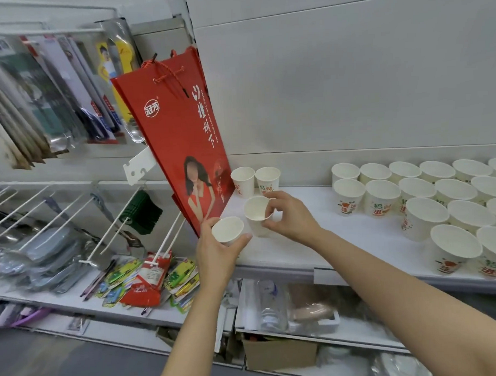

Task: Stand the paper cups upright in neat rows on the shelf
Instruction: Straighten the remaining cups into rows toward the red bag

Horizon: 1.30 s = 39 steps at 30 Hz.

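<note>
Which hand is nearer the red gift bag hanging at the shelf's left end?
Left. The left hand, holding a cup, sits right against the red gift bag; the right hand, holding another cup, is farther right, over the shelf.

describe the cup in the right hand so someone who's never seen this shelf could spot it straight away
Start at the red paper gift bag hanging at the left end of the white shelf. Just right of its lower corner, two white paper cups stand against the back wall. In front of them is the white paper cup pinched by the right hand: it alone is tilted, mouth towards the camera.
</note>
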Motion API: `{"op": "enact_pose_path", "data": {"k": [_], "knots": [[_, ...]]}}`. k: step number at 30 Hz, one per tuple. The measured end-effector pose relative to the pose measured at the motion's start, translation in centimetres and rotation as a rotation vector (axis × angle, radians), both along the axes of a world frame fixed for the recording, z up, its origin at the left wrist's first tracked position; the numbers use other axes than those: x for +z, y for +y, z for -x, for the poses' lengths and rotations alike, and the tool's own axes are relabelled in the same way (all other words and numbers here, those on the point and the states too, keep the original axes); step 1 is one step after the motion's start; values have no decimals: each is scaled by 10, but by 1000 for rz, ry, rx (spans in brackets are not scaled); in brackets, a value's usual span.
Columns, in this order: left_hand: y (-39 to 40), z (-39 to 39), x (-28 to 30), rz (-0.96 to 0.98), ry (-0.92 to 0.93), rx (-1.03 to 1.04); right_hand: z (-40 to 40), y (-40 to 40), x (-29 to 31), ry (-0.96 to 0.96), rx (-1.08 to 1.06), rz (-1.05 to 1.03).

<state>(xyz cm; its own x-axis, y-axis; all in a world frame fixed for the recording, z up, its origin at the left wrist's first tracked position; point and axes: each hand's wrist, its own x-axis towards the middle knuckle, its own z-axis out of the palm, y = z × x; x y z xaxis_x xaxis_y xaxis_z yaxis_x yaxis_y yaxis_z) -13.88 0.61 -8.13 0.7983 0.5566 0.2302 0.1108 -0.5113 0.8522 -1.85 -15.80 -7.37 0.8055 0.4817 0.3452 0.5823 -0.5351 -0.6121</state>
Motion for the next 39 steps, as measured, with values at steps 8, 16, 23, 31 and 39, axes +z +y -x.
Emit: {"op": "enact_pose_path", "data": {"k": [8,16,23,31,39], "knots": [[-58,-56,-10,-123,125,-219,-8,-99,4,102,-90,132],[-37,-52,-9,-4,156,-385,9,-79,-7,152,-208,65],[-38,-55,-13,127,158,-450,16,-38,-24,254,-408,-213],[-62,-62,-11,180,132,-419,26,-111,2,542,-355,-444],[-142,-79,0,72,132,-568,39,-177,27,213,-394,171]]}}
